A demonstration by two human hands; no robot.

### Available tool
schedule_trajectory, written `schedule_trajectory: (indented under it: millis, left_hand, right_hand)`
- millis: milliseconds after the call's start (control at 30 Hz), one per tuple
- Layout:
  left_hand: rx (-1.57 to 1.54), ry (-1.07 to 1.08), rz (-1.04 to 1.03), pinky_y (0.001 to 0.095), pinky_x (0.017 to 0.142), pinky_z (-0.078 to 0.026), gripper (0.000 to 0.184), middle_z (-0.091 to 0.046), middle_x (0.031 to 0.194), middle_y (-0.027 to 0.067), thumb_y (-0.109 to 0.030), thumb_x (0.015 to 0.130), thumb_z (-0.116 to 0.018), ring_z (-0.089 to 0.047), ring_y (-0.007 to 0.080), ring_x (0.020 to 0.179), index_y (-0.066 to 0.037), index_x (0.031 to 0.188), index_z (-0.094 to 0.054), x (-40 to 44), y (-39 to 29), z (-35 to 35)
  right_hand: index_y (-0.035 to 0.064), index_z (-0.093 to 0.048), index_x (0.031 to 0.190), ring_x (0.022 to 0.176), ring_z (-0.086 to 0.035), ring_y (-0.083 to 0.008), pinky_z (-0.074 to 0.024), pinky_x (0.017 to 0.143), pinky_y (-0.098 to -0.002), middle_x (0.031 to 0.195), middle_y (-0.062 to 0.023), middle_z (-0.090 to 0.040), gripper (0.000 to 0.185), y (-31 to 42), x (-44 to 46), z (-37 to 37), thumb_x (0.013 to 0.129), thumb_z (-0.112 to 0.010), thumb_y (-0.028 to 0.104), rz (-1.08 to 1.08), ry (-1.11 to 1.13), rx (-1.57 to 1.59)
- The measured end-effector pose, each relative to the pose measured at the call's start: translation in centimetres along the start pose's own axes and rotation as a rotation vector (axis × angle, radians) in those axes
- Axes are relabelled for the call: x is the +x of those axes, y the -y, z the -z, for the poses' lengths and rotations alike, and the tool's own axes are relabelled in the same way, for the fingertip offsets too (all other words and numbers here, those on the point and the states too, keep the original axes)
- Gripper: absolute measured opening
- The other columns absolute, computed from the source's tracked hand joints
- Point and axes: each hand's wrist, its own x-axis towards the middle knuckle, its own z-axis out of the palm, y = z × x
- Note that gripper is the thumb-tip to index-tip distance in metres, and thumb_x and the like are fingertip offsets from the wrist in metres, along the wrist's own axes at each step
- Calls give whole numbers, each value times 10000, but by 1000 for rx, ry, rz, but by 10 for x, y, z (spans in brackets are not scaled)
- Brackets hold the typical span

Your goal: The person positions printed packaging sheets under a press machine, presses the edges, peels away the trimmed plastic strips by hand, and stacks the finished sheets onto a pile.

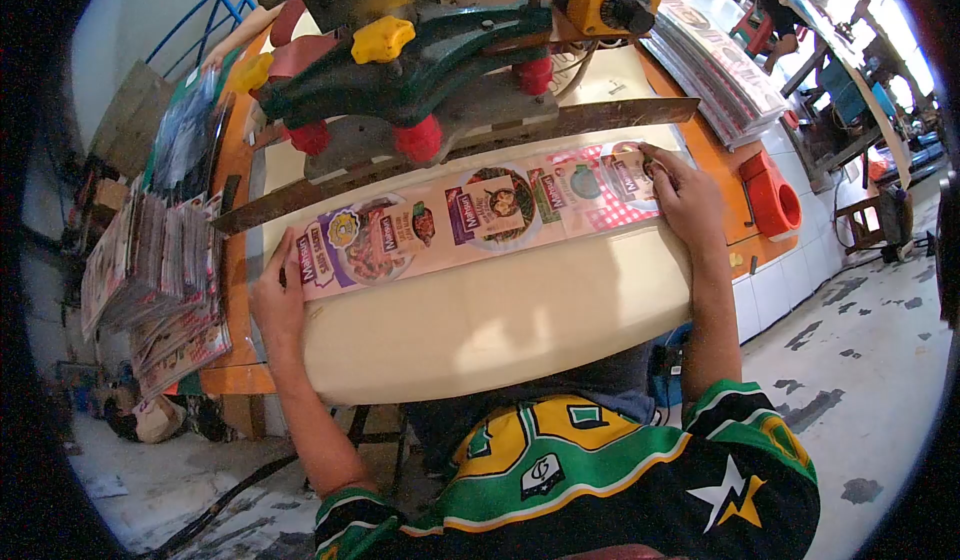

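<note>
- Head view, nearest: black, green and yellow jersey with a star emblem (600, 490), at the bottom.
- Just beyond, broad cream-coloured work surface with a curved front edge (500, 335).
- Bare left hand (278, 295): fingers touching the left end of the strip; cannot tell whether pinched on it or only resting.
- Across the cream surface, between both hands: long pink strip of printed food pictures (435, 243), lying lengthwise, purple at left, red-checked at right.
- Bare right hand (685, 200): fingers and thumb at the strip's far right end; cannot tell whether clamped.
- To the left, tall stack of printed sheets (160, 260); to the right, red plastic holder with a round opening (770, 195), on an orange tabletop (722, 175).
- Behind the strip, long brown metal bar (620, 117).
- Above the bar, dark green metal frame (440, 72) with yellow star-shaped knobs (382, 38); beside it, yellow control box with a black dial (590, 5).
- Farther right, pile of wrapped printed sheets (715, 75).
- Farthest, at upper right, seated person in dark clothes (785, 5).
</note>
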Motion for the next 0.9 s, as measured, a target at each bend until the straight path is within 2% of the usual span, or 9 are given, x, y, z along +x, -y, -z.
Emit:
schedule_trajectory:
  millis: [233,300,400,633,700,833,900]
  left_hand:
    - [86,4,34,464,836,-549,405,-728,1091,241,-356,1052,-534,-717,422,936,-288,1438,-635,-1,3,1]
    - [48,-1,22,469,816,-549,407,-722,1064,252,-353,1049,-538,-710,428,911,-311,1443,-628,-1,2,1]
    - [61,-4,8,471,809,-550,407,-727,1076,239,-351,1049,-536,-713,424,910,-313,1443,-629,-1,1,1]
    - [47,4,23,463,827,-551,399,-726,1142,219,-378,1060,-522,-714,420,935,-306,1434,-639,-3,5,-1]
    - [-38,-32,-12,441,857,-551,391,-722,1195,216,-381,1069,-517,-724,389,993,-295,1428,-647,-4,5,-2]
    - [-63,1,29,424,882,-547,381,-723,1223,208,-374,1076,-519,-729,354,1026,-284,1418,-658,-8,-8,5]
    - [-63,38,152,411,890,-543,375,-728,1210,212,-343,1076,-529,-732,333,1005,-256,1415,-664,-9,-21,9]
  right_hand:
    - [267,-742,1269,834,-735,-366,-566,773,-458,912,-183,-750,303,-16,4,-10,996,-625,324,121,-94,32]
    - [223,-738,1286,798,-721,-320,-550,742,-420,911,-152,-759,323,-12,0,-7,1000,-593,261,95,-79,34]
    - [232,-751,1242,854,-733,-375,-560,793,-475,934,-186,-753,298,-19,2,-12,994,-619,331,106,-111,33]
    - [217,-747,1232,886,-728,-391,-558,804,-484,981,-198,-751,293,-22,3,-16,996,-621,335,62,-97,14]
    - [210,-732,1265,728,-704,-307,-513,672,-414,786,-160,-714,292,-26,4,-20,1006,-631,303,163,-171,9]
    - [194,-725,1236,689,-690,-294,-492,641,-405,731,-151,-683,264,-17,3,-13,1010,-634,295,97,-118,7]
    - [179,-720,1199,651,-668,-292,-471,615,-412,698,-150,-653,233,-14,1,-10,1012,-635,288,86,-101,15]
